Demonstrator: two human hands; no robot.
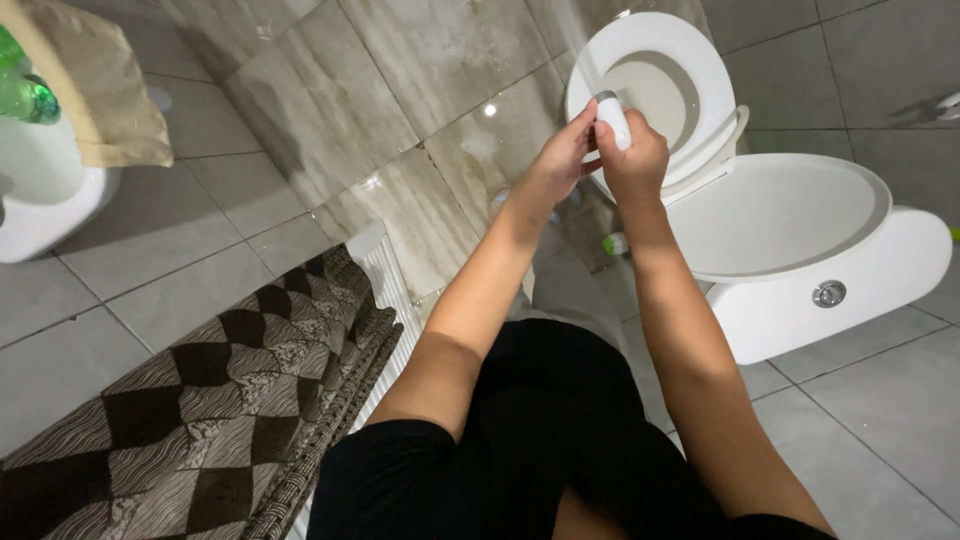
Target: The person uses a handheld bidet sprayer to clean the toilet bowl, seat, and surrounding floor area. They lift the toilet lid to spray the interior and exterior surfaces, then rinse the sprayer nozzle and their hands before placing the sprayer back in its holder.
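Clamping right hand [632,160] around white spray nozzle [613,118], left hand [565,155] pinching its tip just beside; toilet [800,215] lid raised beyond, bowl awaiting spraying, nothing yet flowing

This is a bathroom in a home. A white toilet [800,250] stands by the wall with its seat [655,85] up. A white sink [40,200] is off to the side, with a tan towel [100,90] over its edge and a green bottle [25,95] on it. The floor [180,270] has grey tiles, and part of it looks wet and shiny. A brown and black rug [210,410] lies on the floor.
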